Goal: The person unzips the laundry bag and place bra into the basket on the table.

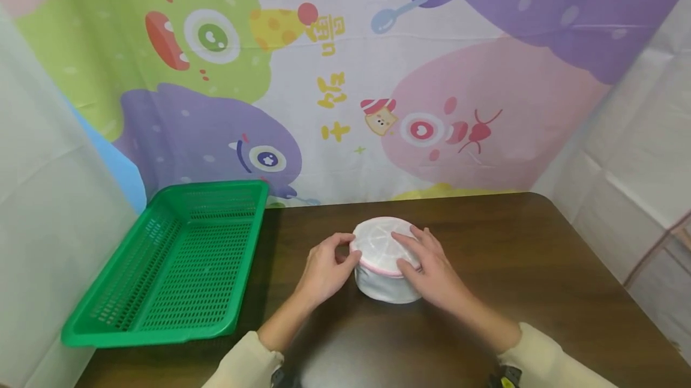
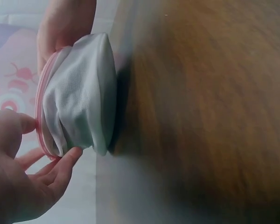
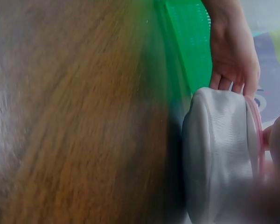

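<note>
The round pale pouch with the pink rim sits between your two hands, its base on the table. Your left hand has its fingers loosely extended, thumb and fingertips touching the rim and side wall. Your right hand lies open over the top, fingers spread; it hides the rim and part of the wall on its side. In the left wrist view, the right fingertips disappear behind the pouch; in the right wrist view, that hand is a dark blur at the frame's edge, its fingers hard to separate. Behind your hands, both cream sleeves are cut off by the lower edge.

To the left of your left hand, well apart from it, stands the green basket, its near rim side limiting room there. To your right hand's right, the brown table extends to its edge by the white side curtain. Ahead of both hands, its far edge meets the printed cloth.
</note>
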A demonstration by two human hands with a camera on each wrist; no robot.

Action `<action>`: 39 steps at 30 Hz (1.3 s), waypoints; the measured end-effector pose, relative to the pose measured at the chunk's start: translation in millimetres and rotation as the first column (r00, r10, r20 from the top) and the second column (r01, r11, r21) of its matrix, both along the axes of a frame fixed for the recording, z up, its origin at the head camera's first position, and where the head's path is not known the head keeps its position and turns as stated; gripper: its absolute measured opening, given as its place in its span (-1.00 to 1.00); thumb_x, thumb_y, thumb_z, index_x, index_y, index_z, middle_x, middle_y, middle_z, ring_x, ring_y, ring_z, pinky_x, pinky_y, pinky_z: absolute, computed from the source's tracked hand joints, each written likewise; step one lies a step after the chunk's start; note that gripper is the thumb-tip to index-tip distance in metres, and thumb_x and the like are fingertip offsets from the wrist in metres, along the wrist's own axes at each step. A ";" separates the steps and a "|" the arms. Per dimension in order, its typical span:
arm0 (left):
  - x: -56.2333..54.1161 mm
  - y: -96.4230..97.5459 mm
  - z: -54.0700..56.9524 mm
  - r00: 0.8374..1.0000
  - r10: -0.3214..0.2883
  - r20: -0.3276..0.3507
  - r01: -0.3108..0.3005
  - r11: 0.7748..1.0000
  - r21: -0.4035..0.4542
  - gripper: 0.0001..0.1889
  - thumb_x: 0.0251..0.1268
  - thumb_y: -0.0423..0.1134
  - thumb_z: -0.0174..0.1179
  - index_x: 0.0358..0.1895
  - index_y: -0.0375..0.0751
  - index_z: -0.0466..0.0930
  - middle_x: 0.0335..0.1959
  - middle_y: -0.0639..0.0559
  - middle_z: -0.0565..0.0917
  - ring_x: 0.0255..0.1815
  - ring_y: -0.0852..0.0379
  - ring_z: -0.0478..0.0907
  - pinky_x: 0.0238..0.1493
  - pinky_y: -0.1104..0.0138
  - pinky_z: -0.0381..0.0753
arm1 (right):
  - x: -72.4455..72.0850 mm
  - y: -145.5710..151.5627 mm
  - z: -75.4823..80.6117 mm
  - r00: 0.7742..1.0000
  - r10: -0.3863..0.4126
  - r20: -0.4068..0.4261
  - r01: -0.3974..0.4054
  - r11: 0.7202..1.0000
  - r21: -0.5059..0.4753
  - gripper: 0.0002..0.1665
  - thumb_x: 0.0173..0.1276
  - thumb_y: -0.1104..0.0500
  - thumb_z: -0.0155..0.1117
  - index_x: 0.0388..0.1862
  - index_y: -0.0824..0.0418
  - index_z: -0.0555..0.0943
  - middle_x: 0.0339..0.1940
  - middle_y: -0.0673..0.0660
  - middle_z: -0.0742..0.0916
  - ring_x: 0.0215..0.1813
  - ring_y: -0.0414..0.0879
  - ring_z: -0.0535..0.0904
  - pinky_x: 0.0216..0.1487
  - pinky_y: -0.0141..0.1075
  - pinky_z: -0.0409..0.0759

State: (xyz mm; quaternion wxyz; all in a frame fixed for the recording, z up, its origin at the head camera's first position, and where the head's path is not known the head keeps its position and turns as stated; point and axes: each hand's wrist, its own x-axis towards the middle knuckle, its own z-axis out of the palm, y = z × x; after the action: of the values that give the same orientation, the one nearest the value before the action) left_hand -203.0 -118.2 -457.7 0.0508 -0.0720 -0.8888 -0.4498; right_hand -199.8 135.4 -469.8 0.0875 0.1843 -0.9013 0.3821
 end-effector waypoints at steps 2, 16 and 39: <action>3.0 -0.8 -1.0 1.000 -0.007 -0.003 0.007 1.000 -0.005 -0.64 0.54 -0.12 0.42 0.26 -0.17 0.76 0.21 -0.16 0.85 -0.10 0.03 0.89 -0.10 0.24 0.84 | -2.9 0.0 -1.8 1.000 -0.002 -0.001 0.002 1.000 0.000 -0.39 0.57 0.16 0.39 0.58 0.07 0.65 0.75 0.50 0.46 0.78 0.71 0.19 0.59 0.71 0.28; 14.5 -4.5 -2.6 1.000 -0.020 0.022 0.021 0.998 -0.058 -0.78 0.49 -0.13 0.49 0.00 -0.11 0.70 -0.02 -0.09 0.77 -0.09 0.05 0.77 0.02 0.16 0.87 | -11.0 2.2 0.1 1.000 -0.004 0.008 0.004 1.000 0.011 -0.37 0.56 0.19 0.40 0.59 0.09 0.64 0.78 0.50 0.39 0.77 0.60 0.31 0.59 0.61 0.41; 0.9 -4.2 -0.5 0.977 -0.174 -0.124 0.161 0.981 -0.113 -0.56 0.47 -0.22 0.42 0.35 -0.25 0.76 0.44 -0.23 0.74 0.46 -0.22 0.72 0.49 -0.12 0.72 | 7.9 0.6 9.0 1.000 -0.007 0.025 0.006 1.000 0.025 -0.43 0.60 0.13 0.43 0.54 0.08 0.68 0.79 0.50 0.39 0.71 0.59 0.39 0.54 0.58 0.48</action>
State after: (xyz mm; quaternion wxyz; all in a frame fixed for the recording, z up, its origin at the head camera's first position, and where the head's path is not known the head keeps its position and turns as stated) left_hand -202.1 -122.4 -458.2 0.0680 -0.1789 -0.8960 -0.4007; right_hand -191.9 136.0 -460.8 0.0754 0.1776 -0.9076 0.3728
